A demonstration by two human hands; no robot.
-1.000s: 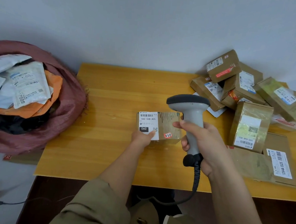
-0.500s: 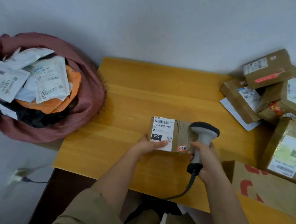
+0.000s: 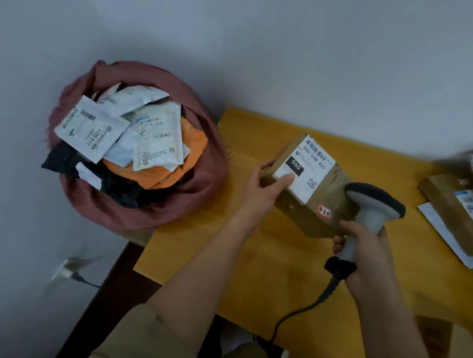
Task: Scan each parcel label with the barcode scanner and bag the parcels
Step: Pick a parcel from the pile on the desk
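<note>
In the head view, the left hand (image 3: 268,186) gripped a small cardboard parcel (image 3: 309,189), thumb pressed on its white shipping label (image 3: 306,169) and fingers curled round the far end, so that the box sat tilted over the yellow wooden surface (image 3: 253,251); whether its lower edge touched the wood could not be told. The label, with its barcode and the black "060" patch, faced up, and a small red-marked sticker (image 3: 324,212) sat on the box near the scanner. The right hand (image 3: 369,253) was clamped round the grey handle of the corded barcode scanner (image 3: 372,206), whose dark head stood just beside the parcel's near end and did not appear aimed at the label. To the left, beside the surface, a dusty-red sack (image 3: 134,205) stood open and held a heap of white, orange and black mailer bags (image 3: 121,144), so a good share of the parcels seemed bagged already. At the right edge, more brown boxes (image 3: 458,203) lay blurred on the surface, apparently waiting their turn. The held parcel looked ready for the sack, which lay well apart from it to the left; the boxes on the right remained to be scanned and bagged.
</note>
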